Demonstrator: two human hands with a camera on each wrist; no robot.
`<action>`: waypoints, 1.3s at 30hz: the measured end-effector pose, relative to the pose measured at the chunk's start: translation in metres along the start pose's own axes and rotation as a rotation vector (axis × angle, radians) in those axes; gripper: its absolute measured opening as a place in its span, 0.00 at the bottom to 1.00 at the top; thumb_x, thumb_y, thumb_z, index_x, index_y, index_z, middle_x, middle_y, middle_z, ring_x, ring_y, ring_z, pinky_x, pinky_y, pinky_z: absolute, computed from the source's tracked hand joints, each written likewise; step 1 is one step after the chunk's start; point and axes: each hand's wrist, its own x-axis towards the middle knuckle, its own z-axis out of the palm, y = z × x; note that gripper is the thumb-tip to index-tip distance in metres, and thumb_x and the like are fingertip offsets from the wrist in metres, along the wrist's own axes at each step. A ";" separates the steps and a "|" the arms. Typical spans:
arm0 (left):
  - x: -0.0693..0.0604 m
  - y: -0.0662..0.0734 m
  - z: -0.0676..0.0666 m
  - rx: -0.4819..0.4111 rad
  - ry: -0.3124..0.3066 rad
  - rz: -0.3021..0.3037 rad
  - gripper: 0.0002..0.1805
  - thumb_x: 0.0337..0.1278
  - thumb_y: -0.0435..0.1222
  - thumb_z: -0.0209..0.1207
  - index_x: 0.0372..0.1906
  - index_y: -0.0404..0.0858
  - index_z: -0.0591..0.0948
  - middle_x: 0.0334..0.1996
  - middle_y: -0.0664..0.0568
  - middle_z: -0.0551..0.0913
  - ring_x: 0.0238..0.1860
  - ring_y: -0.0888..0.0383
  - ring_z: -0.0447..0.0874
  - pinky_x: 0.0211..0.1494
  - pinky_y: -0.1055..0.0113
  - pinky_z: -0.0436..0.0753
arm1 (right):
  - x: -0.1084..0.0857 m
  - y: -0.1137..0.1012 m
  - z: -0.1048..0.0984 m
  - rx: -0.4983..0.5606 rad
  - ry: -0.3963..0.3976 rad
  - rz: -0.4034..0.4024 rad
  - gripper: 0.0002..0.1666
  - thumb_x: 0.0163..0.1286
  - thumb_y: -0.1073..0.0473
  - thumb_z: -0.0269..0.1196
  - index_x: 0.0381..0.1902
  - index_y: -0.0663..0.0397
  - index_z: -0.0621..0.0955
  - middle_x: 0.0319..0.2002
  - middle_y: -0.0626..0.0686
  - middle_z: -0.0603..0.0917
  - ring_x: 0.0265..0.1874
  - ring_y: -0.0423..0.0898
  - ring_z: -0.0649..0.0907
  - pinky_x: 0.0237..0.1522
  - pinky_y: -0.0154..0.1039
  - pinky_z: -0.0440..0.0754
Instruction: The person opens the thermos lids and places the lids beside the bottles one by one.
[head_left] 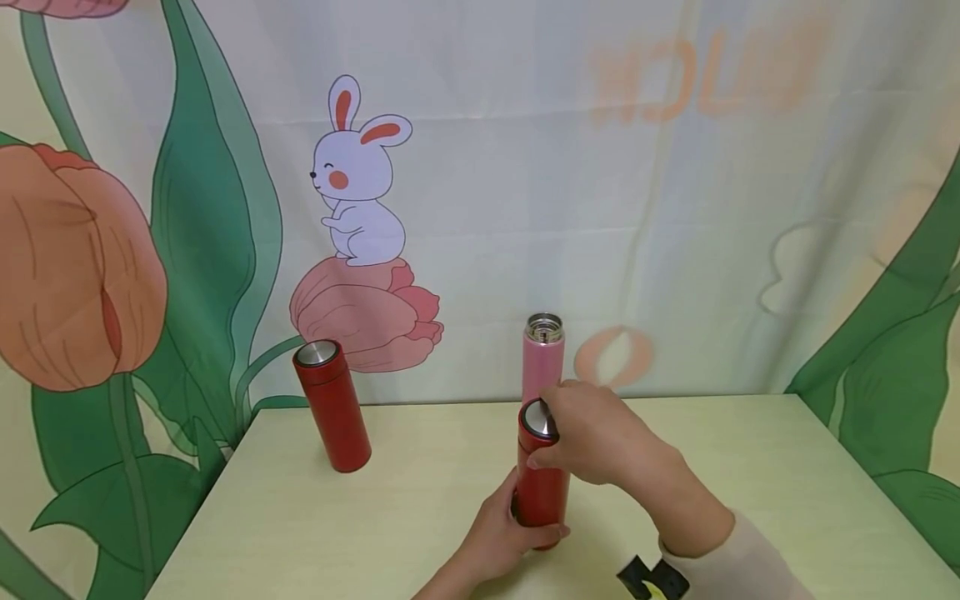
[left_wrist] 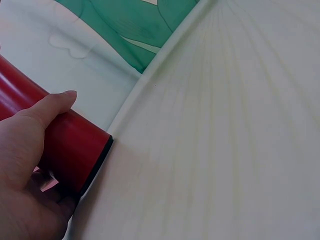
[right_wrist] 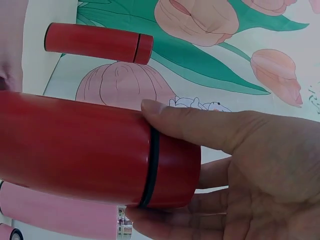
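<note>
A red thermos (head_left: 542, 496) with a silver-topped lid (head_left: 537, 419) stands near the middle of the table. My left hand (head_left: 497, 535) grips its lower body; the left wrist view shows the thumb lying along the red side near the black-edged base. Around the lid are the fingers and thumb of my right hand (head_left: 603, 437). In the right wrist view a black band (right_wrist: 151, 167) shows between the body and the lid. Just behind stands a pink thermos (head_left: 543, 367) with its metal mouth uncovered, its lower part hidden by the red one.
Another red thermos (head_left: 335, 417), lid on, stands at the left of the pale table (head_left: 435, 467). A small pink piece with a black ring (right_wrist: 15, 234) shows at the lower left corner of the right wrist view. A printed curtain (head_left: 487, 208) hangs behind the table.
</note>
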 end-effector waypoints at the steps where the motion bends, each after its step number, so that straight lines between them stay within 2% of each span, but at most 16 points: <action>1: 0.000 0.000 0.000 0.001 0.000 -0.002 0.40 0.55 0.50 0.74 0.71 0.66 0.67 0.59 0.61 0.81 0.58 0.59 0.80 0.64 0.57 0.80 | 0.000 0.000 0.000 -0.005 0.007 -0.006 0.24 0.54 0.50 0.82 0.39 0.54 0.81 0.34 0.46 0.82 0.37 0.44 0.80 0.41 0.41 0.81; 10: 0.000 -0.001 0.000 -0.020 -0.006 -0.014 0.39 0.56 0.50 0.74 0.70 0.65 0.68 0.59 0.61 0.81 0.58 0.59 0.80 0.65 0.56 0.80 | 0.000 0.000 0.001 -0.011 -0.012 -0.011 0.26 0.55 0.53 0.81 0.47 0.56 0.82 0.40 0.48 0.85 0.43 0.47 0.83 0.48 0.44 0.83; 19: -0.001 0.000 0.001 -0.027 -0.004 -0.004 0.38 0.56 0.49 0.75 0.69 0.64 0.69 0.58 0.61 0.82 0.58 0.59 0.80 0.65 0.57 0.80 | 0.002 0.007 -0.002 0.035 -0.042 -0.074 0.28 0.55 0.59 0.80 0.53 0.49 0.83 0.42 0.46 0.85 0.46 0.45 0.84 0.51 0.45 0.83; 27: -0.002 0.000 0.001 -0.013 0.006 0.007 0.38 0.54 0.49 0.75 0.68 0.64 0.70 0.57 0.61 0.82 0.57 0.60 0.81 0.63 0.59 0.80 | 0.003 0.011 -0.006 0.101 -0.098 -0.081 0.25 0.54 0.65 0.79 0.49 0.45 0.82 0.43 0.43 0.85 0.47 0.44 0.83 0.51 0.45 0.83; 34: -0.002 0.000 0.001 -0.008 0.006 0.003 0.38 0.54 0.49 0.75 0.68 0.64 0.69 0.57 0.62 0.82 0.57 0.60 0.80 0.63 0.58 0.79 | 0.006 0.013 -0.007 0.139 -0.152 -0.060 0.33 0.56 0.68 0.77 0.61 0.52 0.82 0.51 0.47 0.85 0.53 0.47 0.83 0.56 0.47 0.84; 39: -0.002 0.001 0.001 -0.007 0.002 0.000 0.38 0.55 0.49 0.75 0.69 0.64 0.69 0.58 0.61 0.82 0.58 0.59 0.80 0.64 0.57 0.79 | 0.007 0.016 -0.009 0.140 -0.168 -0.072 0.38 0.57 0.69 0.77 0.67 0.52 0.79 0.59 0.49 0.83 0.58 0.50 0.82 0.61 0.49 0.82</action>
